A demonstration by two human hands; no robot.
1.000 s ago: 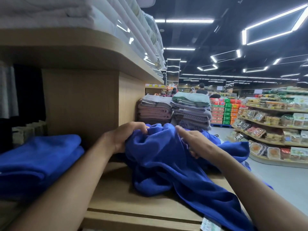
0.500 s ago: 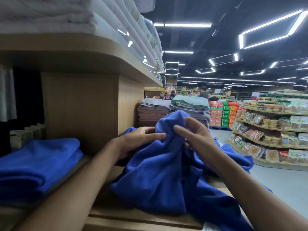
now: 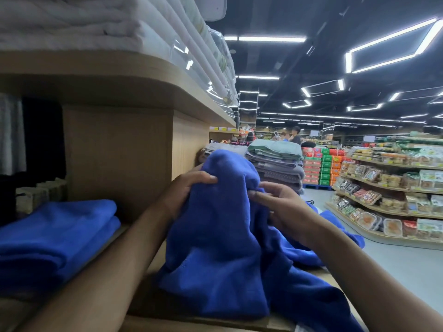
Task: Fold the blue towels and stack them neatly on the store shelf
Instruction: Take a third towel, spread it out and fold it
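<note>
Both curled on a peak of the towel (image 3: 215, 240), left grip (image 3: 189, 188) and right grip (image 3: 282, 207) hold it above the front edge of the shelf (image 3: 203, 323), probably seeking a corner

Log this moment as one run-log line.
stage: towel unfolded | left hand: grips loose towel near top | right hand: pinches same towel | folded towels: on shelf, at left

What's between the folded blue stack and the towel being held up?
Head view: the left forearm crosses that gap above a bare strip of wooden shelf, reaching the blue towel.
</note>
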